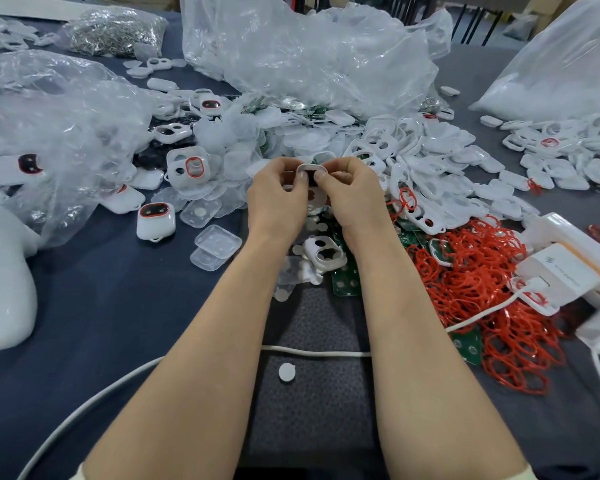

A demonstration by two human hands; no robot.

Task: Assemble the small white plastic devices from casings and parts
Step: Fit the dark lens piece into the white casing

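My left hand (278, 195) and my right hand (351, 194) meet at the middle of the table, both pinching one small white casing (311, 167) between thumbs and fingers. The fingers hide most of it; only its top rim and a dark inner part show. Below my wrists lies another white casing (323, 254) with two holes. An assembled device with a red-ringed dark window (155, 220) sits to the left. Red rubber rings (471, 289) are heaped to the right, over green circuit boards (345, 278). Clear plastic covers (217, 242) lie left of my forearms.
Large clear plastic bags (309, 57) stand at the back and on the left (49, 133). A pile of white casings (430, 150) spreads to the right. A white charger block (561, 268) with cable (312, 351) sits at the right edge. A bag of metal parts (115, 31) lies far left.
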